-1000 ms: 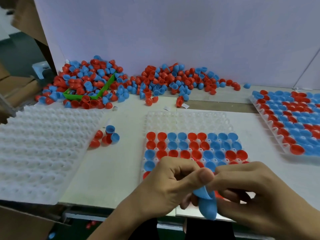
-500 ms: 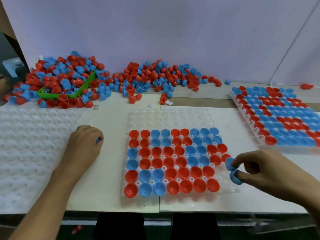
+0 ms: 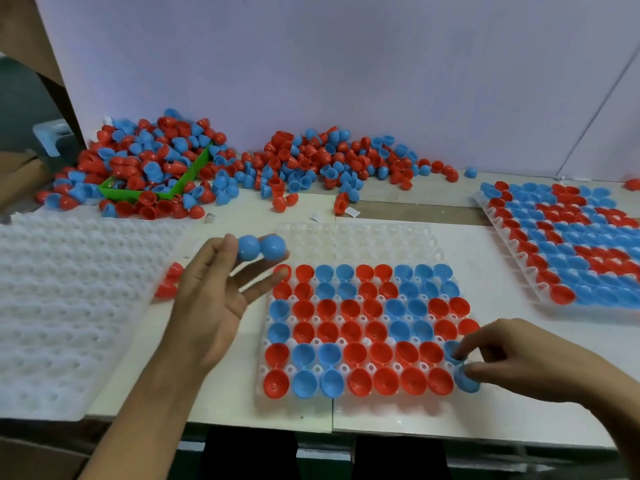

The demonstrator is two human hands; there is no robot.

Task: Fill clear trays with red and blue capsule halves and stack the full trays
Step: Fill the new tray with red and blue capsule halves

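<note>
A clear tray [image 3: 363,242] lies in the middle of the table, its near rows filled with red and blue capsule halves and its far rows bare. My left hand [image 3: 214,299] hovers over the tray's left edge and pinches two blue capsule halves [image 3: 261,248] between thumb and fingers. My right hand [image 3: 519,355] is at the tray's near right corner, its fingers holding a blue half [image 3: 467,377] at the corner cell and touching another blue half [image 3: 452,349] in the row above.
A big heap of loose red and blue halves [image 3: 214,168] runs along the back wall around a green bin [image 3: 156,194]. Empty white trays [image 3: 69,306] lie stacked at the left. A full tray [image 3: 568,244] sits at the right. A few red halves [image 3: 169,282] lie beside the left stack.
My left hand has lifted from the small pile at the left and moved right, carrying two blue halves. My right hand has brought its blue halves to the tray's near right corner.
</note>
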